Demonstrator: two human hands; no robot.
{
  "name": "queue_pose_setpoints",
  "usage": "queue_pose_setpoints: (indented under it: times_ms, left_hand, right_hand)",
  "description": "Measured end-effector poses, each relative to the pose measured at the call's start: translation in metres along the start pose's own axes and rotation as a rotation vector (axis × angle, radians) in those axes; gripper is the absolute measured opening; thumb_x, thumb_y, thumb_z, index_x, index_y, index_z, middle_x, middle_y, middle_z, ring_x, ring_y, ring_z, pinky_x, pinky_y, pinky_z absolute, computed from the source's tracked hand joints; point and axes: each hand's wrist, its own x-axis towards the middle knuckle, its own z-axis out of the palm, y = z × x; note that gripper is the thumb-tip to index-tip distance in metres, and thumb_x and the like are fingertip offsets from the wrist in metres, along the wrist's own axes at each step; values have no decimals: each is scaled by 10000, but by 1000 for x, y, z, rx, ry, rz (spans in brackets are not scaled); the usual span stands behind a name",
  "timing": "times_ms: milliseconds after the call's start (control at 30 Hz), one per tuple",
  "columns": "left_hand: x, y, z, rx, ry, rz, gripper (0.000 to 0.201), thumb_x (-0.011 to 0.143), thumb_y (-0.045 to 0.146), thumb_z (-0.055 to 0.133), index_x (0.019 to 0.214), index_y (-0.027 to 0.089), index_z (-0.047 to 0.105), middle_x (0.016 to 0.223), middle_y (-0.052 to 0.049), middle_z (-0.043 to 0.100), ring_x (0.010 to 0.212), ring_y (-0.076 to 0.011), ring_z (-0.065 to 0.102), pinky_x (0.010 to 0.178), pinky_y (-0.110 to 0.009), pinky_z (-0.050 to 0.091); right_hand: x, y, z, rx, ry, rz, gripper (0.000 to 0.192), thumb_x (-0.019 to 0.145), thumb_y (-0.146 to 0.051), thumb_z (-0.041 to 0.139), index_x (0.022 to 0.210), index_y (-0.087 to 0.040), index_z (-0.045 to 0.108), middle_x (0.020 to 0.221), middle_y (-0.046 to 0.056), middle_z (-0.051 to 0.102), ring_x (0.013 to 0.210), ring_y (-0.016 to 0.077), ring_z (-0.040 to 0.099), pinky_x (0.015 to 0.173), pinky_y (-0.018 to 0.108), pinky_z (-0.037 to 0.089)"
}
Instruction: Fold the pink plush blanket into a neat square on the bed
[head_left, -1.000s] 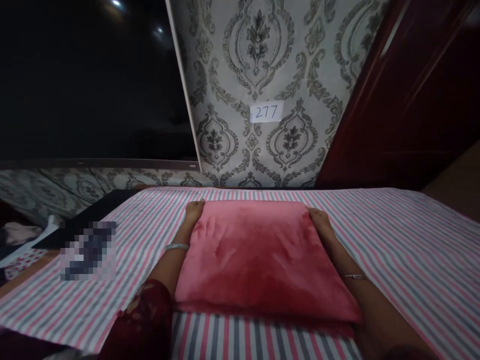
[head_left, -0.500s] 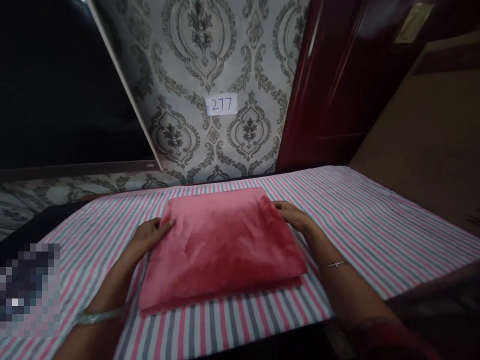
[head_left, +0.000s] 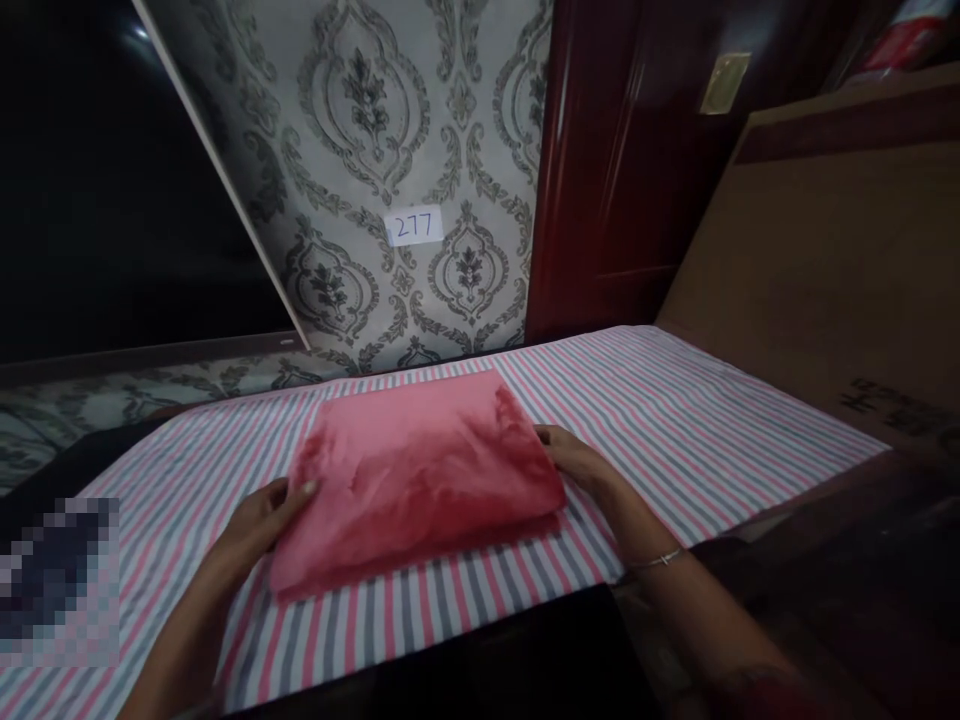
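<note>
Left hand (head_left: pixel 262 518): fingers curled onto the near-left edge of the folded pink blanket (head_left: pixel 420 478), steadying it.
Blanket: lies flat on the striped tabletop (head_left: pixel 675 420), held from both sides.
Right hand (head_left: pixel 570 462): gripping the blanket's right edge, squaring the fold.

The folded pink cloth (head_left: pixel 420 480) now lies turned on the striped sheet (head_left: pixel 675 420), its long edges slanting toward the sheet's near edge rather than squared to the far edge. The left hand (head_left: pixel 262 520) has slid from the cloth's far left corner back to its near left side. The right hand (head_left: pixel 574 462) has drawn back from the far right corner to the near right corner.
</note>
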Motion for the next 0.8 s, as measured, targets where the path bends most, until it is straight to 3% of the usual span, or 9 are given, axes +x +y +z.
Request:
queue_pose_setpoints:
  times_ms: [100,167,267,367,433,600,700,800]
  left_hand:
    - [-29,-20,3,145,58,79,581,576,790,635,656,216,588,524,20,504,558,-184,505,509,-282,382]
    - [-47,-29,8,138,96,115,579,610,789,620,688,215,615,561,15,526,597,-193,520,546,-291,404]
    - [-68,-30,13,-40,176,143,566,637,749,639,818,214,676,786,-20,672,798,-239,613,690,-309,485]
    - [-74,-30,14,-194,246,59,527,684,691,647,911,218,697,897,-24,728,917,-268,645,801,-336,519]
    - [-74,-33,14,-232,205,-1,531,673,670,669,939,212,705,911,-31,744,936,-284,658,819,-357,538]
    - [-71,-52,15,-223,142,8,600,652,701,676,1013,221,701,1070,-55,730,1075,-316,640,935,-413,525]
    - [-74,-54,14,-203,88,89,633,621,708,709,1042,235,694,1215,-57,688,1207,-328,579,1073,-428,435]
    - [-80,-49,11,-227,59,97,635,647,727,683,1056,242,689,1243,-44,683,1226,-313,567,1086,-393,417]
  right_hand:
    - [-22,0,0,20,-97,13,354,630,-386,789,897,-157,749,829,28,748,802,215,666,724,305,516]
    - [-30,3,0,45,-106,27,336,624,-384,805,867,-158,754,806,21,742,771,202,655,712,300,510]
    - [-36,12,2,181,-21,13,350,617,-406,826,850,-158,741,774,19,730,705,171,629,690,285,496]
    - [-42,19,5,323,100,11,380,630,-439,830,869,-165,720,722,7,699,622,133,585,616,250,461]
    - [-49,21,7,344,120,30,399,648,-452,825,914,-178,711,722,-6,685,590,114,557,570,230,425]
    - [-67,15,7,209,-32,21,366,665,-394,813,936,-173,704,766,-17,667,570,79,475,530,207,354]
    - [-68,16,7,201,18,48,332,655,-387,806,874,-173,677,616,-68,553,464,43,305,445,202,224]
    - [-68,23,9,306,73,39,352,667,-416,797,893,-200,635,543,-100,439,425,43,270,413,199,187]
